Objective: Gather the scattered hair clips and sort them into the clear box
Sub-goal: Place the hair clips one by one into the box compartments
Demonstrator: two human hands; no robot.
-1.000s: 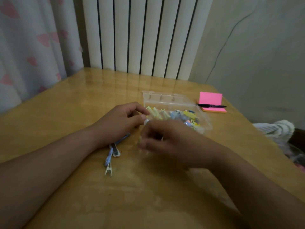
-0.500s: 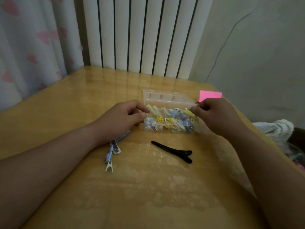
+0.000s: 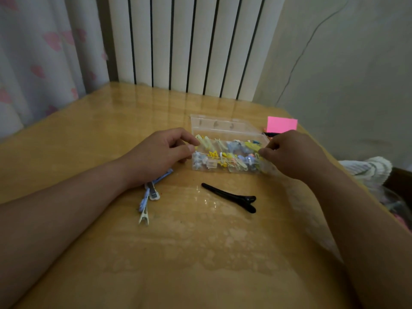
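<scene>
Well, the wooden table (image 3: 93, 134) is glossy and yellowish, w/ a pale lacy pattern across its near part. It stands in a corner: a white ribbed radiator (image 3: 189, 41) is behind it, a light curtain (image 3: 40, 52) w/ pink hearts is at the left, and a plain wall (image 3: 347, 81) w/ a thin dark line running down it is at the right.

The clear box (image 3: 223, 130) sits approx. mid-table, lid open and tilted back. It is full of small yellow, blue & white hair clips (image 3: 229, 156).

The left hand (image 3: 160, 155) is at the box's left end, fingers curled, thumb & forefinger pinching its corner. The right hand (image 3: 294, 155) is at the box's right end, fingers also curled tight on the rim; I cannot tell if they hold a yellow clip too.

On the bare table, near the box's front, lies a long black clip (image 3: 229, 197). Blue clips (image 3: 146, 195) lie partly under the left wrist, and a pale clip (image 3: 143, 217) is touching their near end.

A pink note pad (image 3: 282, 123) lies beyond the right hand, near the table's right edge. Off the table, at the right, is smth whitish & ribbed (image 3: 365, 168), too dim to tell.
</scene>
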